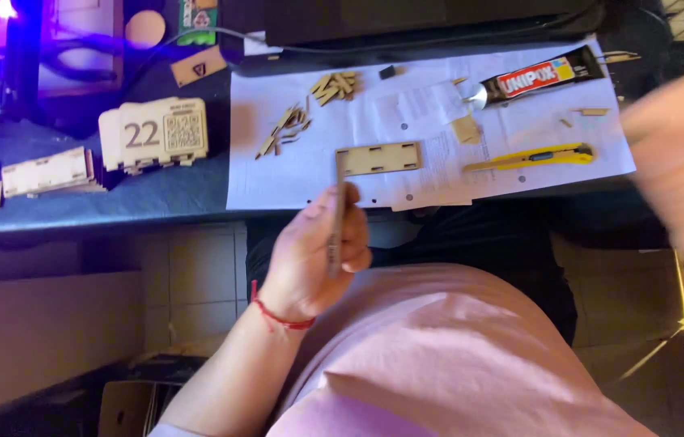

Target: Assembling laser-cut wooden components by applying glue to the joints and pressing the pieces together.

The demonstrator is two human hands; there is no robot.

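My left hand [314, 255] is closed around a thin flat wooden piece [337, 212], held edge-on in front of the table's near edge. A red string bracelet circles that wrist. Just beyond it a flat wooden panel with slots [379, 158] lies on white paper sheets [293, 174]. My right hand [682, 162] is blurred at the right edge of the view, lifted above the table's corner; nothing can be seen in it. A yellow utility knife [532, 157] and a black glue tube [538, 75] lie on the paper between the panel and my right hand.
Small wooden offcuts [334, 86] and slivers [285, 129] are scattered on the paper. Assembled wooden plaques [154, 133] and stacked wooden parts [46, 171] sit on the dark table at left. A lit machine [2, 48] stands at the far left. My pink shirt [439, 356] fills the foreground.
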